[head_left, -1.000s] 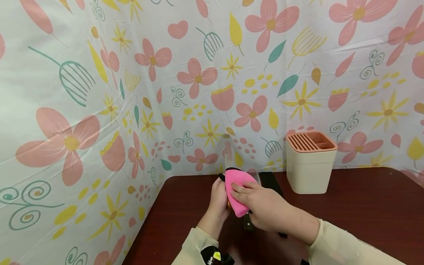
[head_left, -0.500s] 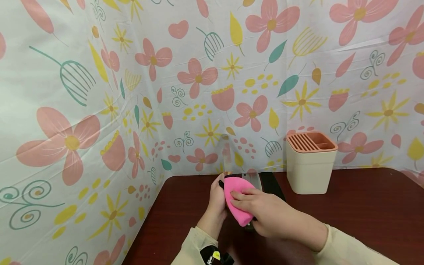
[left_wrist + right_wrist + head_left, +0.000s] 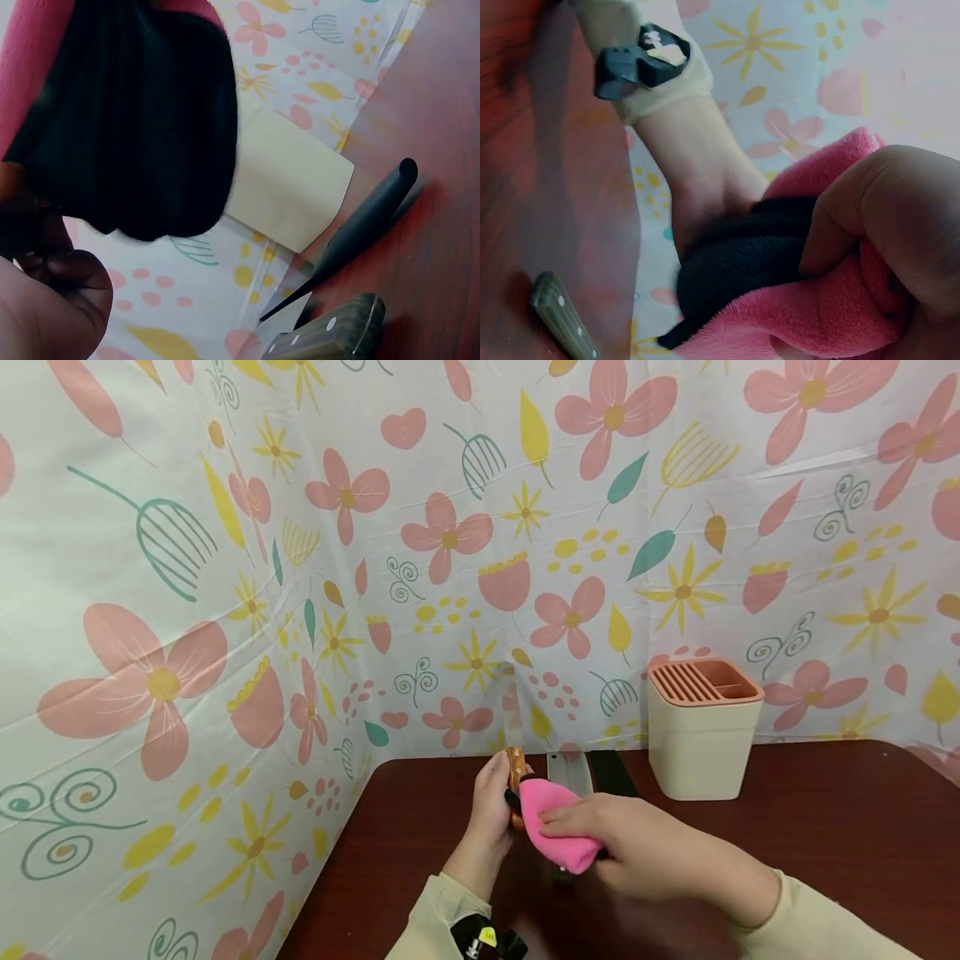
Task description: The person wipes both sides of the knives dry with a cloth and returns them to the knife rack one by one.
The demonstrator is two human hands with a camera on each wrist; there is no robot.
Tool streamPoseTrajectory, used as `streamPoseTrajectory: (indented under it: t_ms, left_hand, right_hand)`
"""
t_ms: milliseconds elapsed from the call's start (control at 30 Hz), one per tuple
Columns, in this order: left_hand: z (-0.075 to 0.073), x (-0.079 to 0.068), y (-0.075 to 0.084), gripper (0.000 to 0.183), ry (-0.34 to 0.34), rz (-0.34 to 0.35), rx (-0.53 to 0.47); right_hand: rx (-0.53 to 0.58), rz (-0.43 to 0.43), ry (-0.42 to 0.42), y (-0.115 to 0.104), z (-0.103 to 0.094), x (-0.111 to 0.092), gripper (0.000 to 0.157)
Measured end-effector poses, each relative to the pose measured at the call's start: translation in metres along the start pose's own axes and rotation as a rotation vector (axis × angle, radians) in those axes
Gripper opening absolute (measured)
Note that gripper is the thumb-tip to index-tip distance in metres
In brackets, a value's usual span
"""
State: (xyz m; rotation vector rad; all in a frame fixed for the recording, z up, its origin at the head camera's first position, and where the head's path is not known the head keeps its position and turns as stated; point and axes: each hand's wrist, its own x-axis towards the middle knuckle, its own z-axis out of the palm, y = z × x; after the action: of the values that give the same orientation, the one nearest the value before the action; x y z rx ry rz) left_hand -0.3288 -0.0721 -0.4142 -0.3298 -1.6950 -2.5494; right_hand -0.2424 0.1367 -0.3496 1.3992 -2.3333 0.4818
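Observation:
My left hand grips the orange-brown wooden handle of a knife. Its pale blade points upward and blends into the patterned backdrop. A cloth, pink on one face and black on the other, is pinched in my right hand. The cloth lies against the lower handle and covers part of the left fingers. In the left wrist view, the cloth's black side hangs above the curled left hand. The right wrist view has the right thumb and fingers bunching the cloth.
On the dark red table lies a wide-bladed knife with a riveted green-brown handle. Beside it is a black knife. A cream knife block with an orange slotted top stands at the back right, before the floral backdrop.
My right hand has drawn the cloth down and to the right, uncovering the upper wooden handle. The left hand stays nearly in place with the knife upright.

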Motion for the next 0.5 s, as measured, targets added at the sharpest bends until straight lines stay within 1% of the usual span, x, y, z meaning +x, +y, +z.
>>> streamPoseTrajectory:
  t_ms: [133,233,300,400,500]
  left_hand:
    - [-0.001,0.002,0.0,0.037,-0.01,0.001,0.018]
    - [-0.001,0.002,0.001,0.037,-0.004,-0.002,0.019]
    - [0.0,0.002,0.001,0.037,-0.003,-0.005,0.023]
    - [0.001,0.002,0.0,0.037,-0.012,-0.009,0.027]
    - [0.002,0.001,-0.001,0.037,-0.023,-0.007,0.032]
  right_hand:
    - [0.083,0.018,0.011,0.01,-0.011,-0.006,0.071]
    - [0.122,0.028,0.026,0.02,-0.022,-0.009,0.068]
    - [0.164,0.048,0.027,0.027,-0.03,-0.01,0.065]
    - [0.212,0.118,0.019,0.038,-0.044,-0.01,0.064]
    - [0.184,0.212,0.022,0.047,-0.057,-0.005,0.066]
